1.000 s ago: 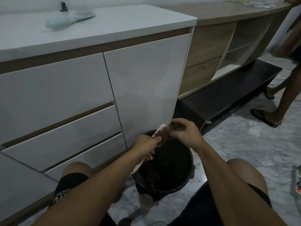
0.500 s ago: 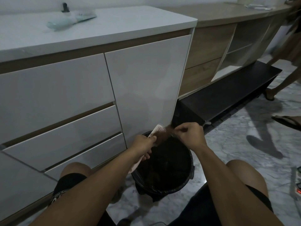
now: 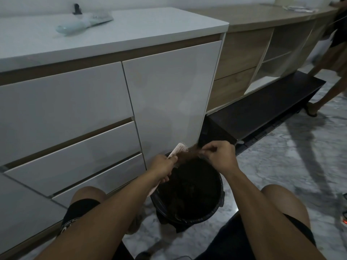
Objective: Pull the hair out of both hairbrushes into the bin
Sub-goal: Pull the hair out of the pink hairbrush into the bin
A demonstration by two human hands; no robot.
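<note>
Glossy cabinet door (image 3: 169,94); bin (image 3: 187,220) probably plastic.

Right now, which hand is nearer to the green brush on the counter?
Left. The left hand holds the pink brush over the bin, on the side toward the green brush. The right hand is farther right.

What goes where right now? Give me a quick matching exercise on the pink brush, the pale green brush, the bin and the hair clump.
Things:
1. pink brush
2. pale green brush
3. bin
4. hair clump

Places:
A. lying on the white counter
B. on the floor between the knees
C. stretched from the bristles to the right hand
D. held in the left hand

Pairs: 1-D, 2-A, 3-B, 4-C
</note>
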